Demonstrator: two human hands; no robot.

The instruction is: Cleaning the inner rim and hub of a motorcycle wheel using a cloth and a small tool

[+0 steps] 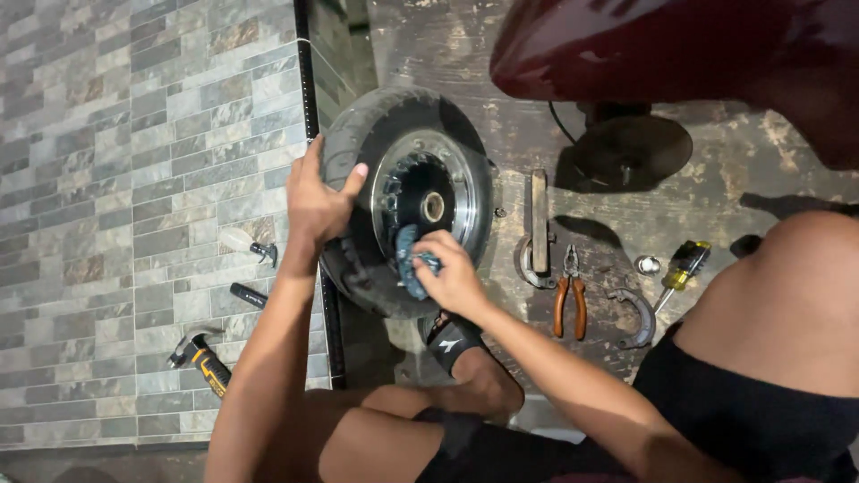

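Wheel (407,197) on stained concrete floor (501,89)

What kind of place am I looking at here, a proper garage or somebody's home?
Probably an informal repair spot at home or on the street, not a fitted garage. A small wheel stands on a stained concrete floor, pliers and a hammer lie loose on the ground, and grey paving tiles run alongside.
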